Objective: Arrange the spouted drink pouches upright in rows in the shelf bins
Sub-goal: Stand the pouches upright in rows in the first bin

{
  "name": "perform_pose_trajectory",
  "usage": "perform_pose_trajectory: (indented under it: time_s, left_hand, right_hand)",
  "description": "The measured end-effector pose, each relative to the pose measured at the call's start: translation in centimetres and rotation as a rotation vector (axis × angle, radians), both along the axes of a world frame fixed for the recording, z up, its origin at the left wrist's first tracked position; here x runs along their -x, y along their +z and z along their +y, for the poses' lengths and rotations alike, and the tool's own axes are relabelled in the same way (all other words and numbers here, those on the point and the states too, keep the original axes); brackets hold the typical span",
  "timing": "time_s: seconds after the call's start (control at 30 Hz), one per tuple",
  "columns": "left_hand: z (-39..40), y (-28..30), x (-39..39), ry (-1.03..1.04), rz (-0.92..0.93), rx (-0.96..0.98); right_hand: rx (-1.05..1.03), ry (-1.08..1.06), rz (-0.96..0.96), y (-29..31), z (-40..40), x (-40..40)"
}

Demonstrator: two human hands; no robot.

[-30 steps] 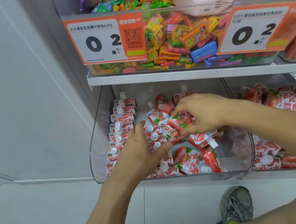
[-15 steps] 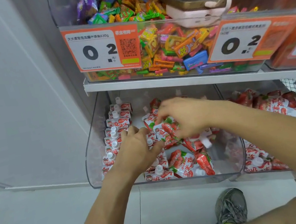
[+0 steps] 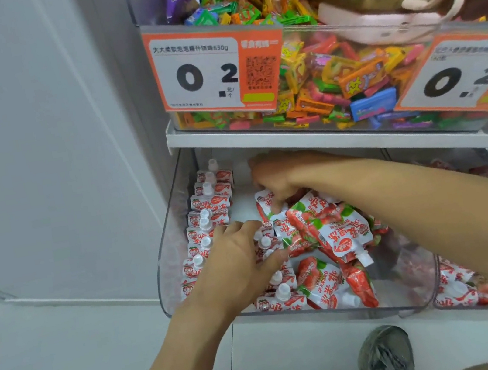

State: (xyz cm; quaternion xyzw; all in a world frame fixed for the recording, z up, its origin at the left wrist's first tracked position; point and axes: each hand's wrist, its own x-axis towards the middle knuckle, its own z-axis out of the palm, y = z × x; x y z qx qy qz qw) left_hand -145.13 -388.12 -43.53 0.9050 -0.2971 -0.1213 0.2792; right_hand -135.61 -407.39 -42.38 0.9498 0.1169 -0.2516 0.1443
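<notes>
Pouches: small spouted drink pouches (image 3: 344,233), red and white with strawberry print, in the clear lower bin (image 3: 168,280) under the shelf.
Handling: I'd judge them light and soft-bodied, with glossy film that may slip; the stiff white cap and the neck below it look the surest place to pinch.
Left row: about eight or nine pouches stand upright (image 3: 209,216), caps up, running toward 12 o'clock along the bin's left wall; the rearmost blur together.
Second row: a few more stand at the front, partly hidden by the left hand.
Loose heap: roughly ten lie tumbled at 3 o'clock of the rows; exact count unclear.
Left hand: left hand (image 3: 242,262) lies on the second row, fingers spread and relaxed over the caps, steadying them.
Right hand: right hand (image 3: 270,177) reaches to the back, fingers curled round one pouch (image 3: 266,203).
Neighbour bin: more of the same pouches (image 3: 457,288), uncounted.
Above: two price tags (image 3: 211,68) and mixed sweets (image 3: 330,75).
</notes>
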Motion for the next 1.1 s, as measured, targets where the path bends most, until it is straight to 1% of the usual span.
perform_pose_trajectory:
  time_s: [0.03, 0.1, 0.23, 0.33, 0.47, 0.57, 0.63, 0.67, 0.77, 0.87, 0.97, 1.03, 1.1]
  left_hand:
    - [0.1, -0.1, -0.1, -0.003, -0.002, 0.007]
    - [0.4, -0.1, -0.2, -0.008, 0.008, 0.025]
    - [0.7, -0.2, -0.1, 0.000, 0.024, 0.051]
    - [0.8, -0.3, 0.0, 0.000, 0.014, 0.061]
    - [0.8, -0.2, -0.1, -0.003, 0.027, 0.073]
    - [0.8, 0.0, -0.1, -0.006, 0.027, 0.071]
    - [0.8, 0.1, -0.2, -0.010, 0.025, 0.060]
    - [0.9, 0.1, -0.3, -0.015, 0.014, 0.042]
    - [1.1, 0.3, -0.6, -0.040, -0.040, -0.013]
    - [1.3, 0.5, -0.6, -0.037, -0.074, -0.036]
    - [1.2, 0.8, -0.6, -0.007, -0.062, 0.013]
    - [1.0, 0.9, -0.7, 0.017, -0.035, 0.050]
    - [0.9, 0.8, -0.8, 0.025, -0.007, 0.062]
  right_hand:
    - [-0.026, 0.012, -0.029, -0.3, -0.5, 0.0]
    - [-0.145, 0.017, -0.085, -0.2, -1.5, 0.6]
    - [-0.440, -0.141, -0.131, 1.1, -2.7, 2.3]
    - [-0.568, -0.189, -0.154, 1.4, -1.8, 2.9]
    - [-0.540, -0.113, -0.327, 2.0, -0.9, 3.1]
    - [-0.415, -0.074, -0.336, 1.2, 0.2, 2.9]
    - [-0.367, -0.066, -0.307, -0.4, 0.8, 2.5]
    - [-0.391, -0.101, -0.276, -0.9, 0.9, 2.2]
    - [-0.534, -0.213, -0.201, -0.8, 1.0, 1.8]
    - [-0.635, -0.226, -0.184, -1.0, 0.7, 2.0]
    - [-0.748, -0.230, -0.032, -1.5, 0.1, 2.7]
    - [-0.801, -0.256, 0.098, -1.1, -0.6, 3.2]
    - [-0.840, -0.264, 0.188, -0.2, -1.3, 3.9]
